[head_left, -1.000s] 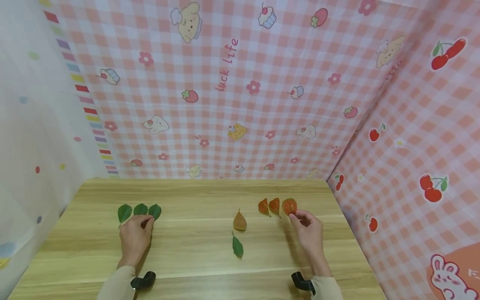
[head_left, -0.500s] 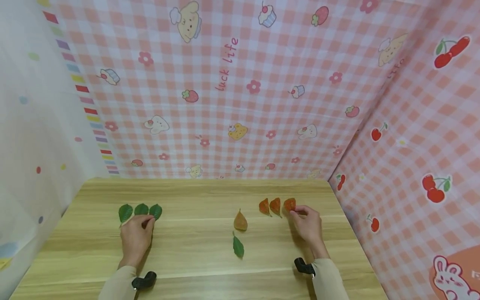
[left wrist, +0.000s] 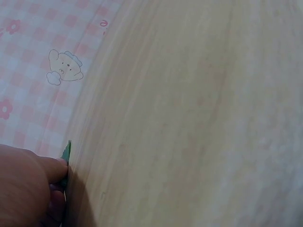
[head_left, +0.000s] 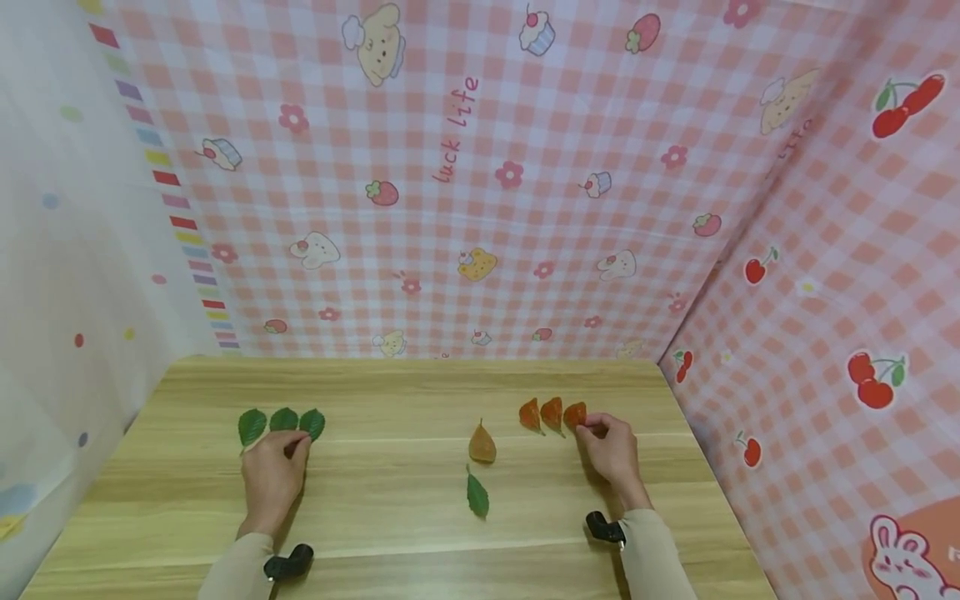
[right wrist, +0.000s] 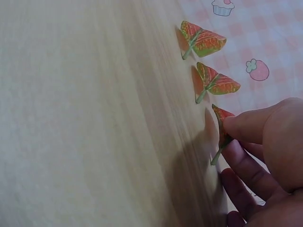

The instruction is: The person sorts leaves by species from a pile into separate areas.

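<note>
At the back left, two green leaves (head_left: 252,426) lie in a row with a third green leaf (head_left: 313,422), whose lower edge my left hand (head_left: 273,477) pinches between thumb and finger. The left wrist view shows that leaf's tip sticking up past the fingers. Over on the right, my right hand (head_left: 613,450) pinches a red-orange leaf (right wrist: 222,124) by its side, its stem pointing down toward the table. Beside it stand two more red-orange leaves (right wrist: 203,41), folded along the midrib, their stems on the wood.
Mid-table lie a brownish-yellow leaf (head_left: 482,444) and, nearer, a single narrow green leaf (head_left: 477,495). The wooden table (head_left: 405,542) ends at a pink checked cloth wall (head_left: 420,233) behind, with another cloth wall (head_left: 810,333) on the right.
My right hand has moved slightly left, bringing its red-orange leaf closer to the other two; that leaf has turned from facing flat to standing narrower. The left hand stays put.
</note>
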Action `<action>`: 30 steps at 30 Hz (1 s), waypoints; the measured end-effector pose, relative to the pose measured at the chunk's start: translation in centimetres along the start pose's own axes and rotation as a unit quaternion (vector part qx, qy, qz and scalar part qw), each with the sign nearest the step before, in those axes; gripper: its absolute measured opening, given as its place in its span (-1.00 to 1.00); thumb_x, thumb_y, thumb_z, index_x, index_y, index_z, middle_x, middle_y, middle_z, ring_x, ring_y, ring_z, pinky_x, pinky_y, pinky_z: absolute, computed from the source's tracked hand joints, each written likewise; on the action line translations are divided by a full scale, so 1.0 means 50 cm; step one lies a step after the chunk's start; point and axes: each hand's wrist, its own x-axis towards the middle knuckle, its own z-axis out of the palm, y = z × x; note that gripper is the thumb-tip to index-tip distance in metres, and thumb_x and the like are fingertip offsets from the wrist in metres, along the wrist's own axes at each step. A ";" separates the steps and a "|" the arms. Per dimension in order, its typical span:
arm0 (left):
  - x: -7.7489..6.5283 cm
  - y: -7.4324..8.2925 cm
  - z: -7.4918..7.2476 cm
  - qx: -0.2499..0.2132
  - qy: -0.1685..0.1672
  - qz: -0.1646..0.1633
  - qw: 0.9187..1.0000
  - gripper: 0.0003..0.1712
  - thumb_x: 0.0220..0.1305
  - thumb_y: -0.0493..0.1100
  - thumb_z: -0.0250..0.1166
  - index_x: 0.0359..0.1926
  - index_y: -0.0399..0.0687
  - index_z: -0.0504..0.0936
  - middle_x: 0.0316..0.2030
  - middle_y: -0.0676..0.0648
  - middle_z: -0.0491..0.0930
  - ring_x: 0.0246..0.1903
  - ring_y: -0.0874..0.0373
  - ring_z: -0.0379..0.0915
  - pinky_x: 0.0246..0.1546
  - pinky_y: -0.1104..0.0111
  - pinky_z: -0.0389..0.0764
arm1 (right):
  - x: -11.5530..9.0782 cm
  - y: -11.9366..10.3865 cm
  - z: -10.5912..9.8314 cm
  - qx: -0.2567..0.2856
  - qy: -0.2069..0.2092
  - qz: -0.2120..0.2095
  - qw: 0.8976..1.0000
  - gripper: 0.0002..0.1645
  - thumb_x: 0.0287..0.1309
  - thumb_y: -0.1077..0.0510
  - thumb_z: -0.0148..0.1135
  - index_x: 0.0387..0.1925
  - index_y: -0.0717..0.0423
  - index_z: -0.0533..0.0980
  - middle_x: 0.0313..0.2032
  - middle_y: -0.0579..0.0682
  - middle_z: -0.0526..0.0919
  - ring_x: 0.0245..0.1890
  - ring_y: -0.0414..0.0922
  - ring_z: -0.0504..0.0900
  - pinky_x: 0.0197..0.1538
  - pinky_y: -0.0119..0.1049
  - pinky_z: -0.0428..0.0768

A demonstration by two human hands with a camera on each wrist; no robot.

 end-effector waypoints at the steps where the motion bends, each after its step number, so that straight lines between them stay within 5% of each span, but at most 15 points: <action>1: 0.000 0.000 0.000 0.000 0.001 0.001 1.000 -0.92 0.25 -0.47 0.61 -0.24 -0.40 0.88 -0.21 -0.41 0.87 -0.18 -0.40 0.85 -0.08 -0.30 0.76 | 0.001 0.001 0.001 -0.001 0.000 -0.001 1.000 -0.83 0.45 0.20 0.49 -0.06 0.24 0.79 -0.17 0.17 0.88 -0.12 0.00 0.76 0.07 -0.17 0.61; 30: -0.002 -0.005 0.005 0.001 0.010 0.009 1.000 -0.93 0.24 -0.47 0.61 -0.26 -0.35 0.89 -0.25 -0.36 0.88 -0.26 -0.31 0.84 -0.22 -0.14 0.76 | 0.006 0.008 0.008 -0.005 0.009 0.033 0.999 -0.82 0.45 0.09 0.52 -0.08 0.12 0.81 -0.15 0.09 0.87 -0.11 -0.05 0.75 0.13 -0.11 0.53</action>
